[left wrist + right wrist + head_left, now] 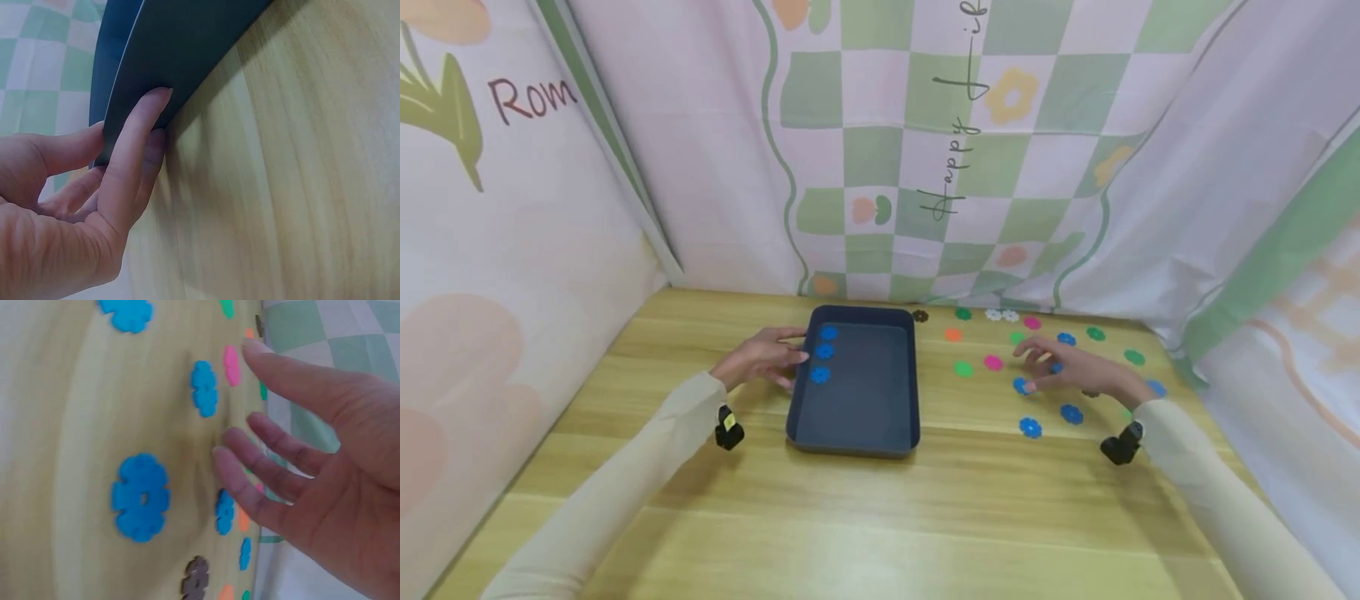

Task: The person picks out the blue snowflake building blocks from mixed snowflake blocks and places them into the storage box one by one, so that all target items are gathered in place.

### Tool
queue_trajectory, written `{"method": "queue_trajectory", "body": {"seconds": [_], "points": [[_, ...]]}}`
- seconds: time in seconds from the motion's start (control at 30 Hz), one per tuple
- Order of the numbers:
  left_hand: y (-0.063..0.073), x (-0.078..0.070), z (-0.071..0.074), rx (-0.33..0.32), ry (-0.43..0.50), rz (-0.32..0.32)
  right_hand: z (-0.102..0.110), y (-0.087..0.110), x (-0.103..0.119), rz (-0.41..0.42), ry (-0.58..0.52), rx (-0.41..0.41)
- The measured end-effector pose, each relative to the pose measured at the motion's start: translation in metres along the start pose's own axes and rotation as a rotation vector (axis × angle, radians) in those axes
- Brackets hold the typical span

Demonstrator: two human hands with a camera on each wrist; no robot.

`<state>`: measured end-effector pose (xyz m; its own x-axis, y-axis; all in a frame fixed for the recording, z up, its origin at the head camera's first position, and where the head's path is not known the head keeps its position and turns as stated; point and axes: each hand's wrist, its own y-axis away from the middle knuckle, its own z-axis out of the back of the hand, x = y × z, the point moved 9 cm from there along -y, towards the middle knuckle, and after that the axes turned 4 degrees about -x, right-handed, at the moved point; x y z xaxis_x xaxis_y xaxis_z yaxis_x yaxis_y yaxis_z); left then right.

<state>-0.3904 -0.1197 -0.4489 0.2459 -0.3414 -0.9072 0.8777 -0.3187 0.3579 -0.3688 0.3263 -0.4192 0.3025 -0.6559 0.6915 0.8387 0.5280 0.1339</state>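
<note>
My left hand [763, 357] is at the left side of a dark grey-blue rectangular tray [913, 400]. In the left wrist view its fingers [128, 153] touch the tray's outer wall [187, 50]. Three blue flower-shaped plastic discs [821, 375] lie in a column along the tray's left inner side. Over the scattered discs on the right hovers my right hand [1071, 367], fingers loosely bent and apart. Nothing is between its thumb and fingers in the right wrist view. Closest to its fingertips is a blue disc [204, 389]; a larger-looking blue disc [128, 499] lies nearer the camera.
Green [963, 368], pink [993, 362], orange [952, 334], white [993, 315] and brown [921, 316] discs lie scattered right of the tray. More blue discs [1030, 427] are among them. Patterned curtains [880, 150] enclose the wooden table [865, 525] at the back and sides.
</note>
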Motion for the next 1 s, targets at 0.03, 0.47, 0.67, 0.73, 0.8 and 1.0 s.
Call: {"method": "queue_trajectory", "body": {"seconds": [0.03,0.47,0.67,0.73,0.8,1.0], "points": [[0.0,0.0,0.0,0.0,0.001,0.0,-0.002,0.002,-0.003,-0.017,0.011,0.014],[0.002,0.001,-0.002,0.019,-0.013,-0.032,-0.013,0.012,-0.019,-0.063,-0.001,-0.009],[0.003,0.003,-0.002,0.036,0.014,-0.015,-0.016,0.004,-0.013,0.016,0.031,-0.06],[0.003,0.002,-0.002,0.04,0.005,-0.017,-0.016,0.002,-0.013,0.023,0.039,-0.081],[0.003,0.002,-0.002,0.027,0.005,-0.003,-0.015,0.002,-0.013,0.026,0.039,-0.096],[0.001,0.001,-0.004,0.019,0.022,0.012,-0.012,0.001,-0.014,0.053,0.088,-0.107]]}}
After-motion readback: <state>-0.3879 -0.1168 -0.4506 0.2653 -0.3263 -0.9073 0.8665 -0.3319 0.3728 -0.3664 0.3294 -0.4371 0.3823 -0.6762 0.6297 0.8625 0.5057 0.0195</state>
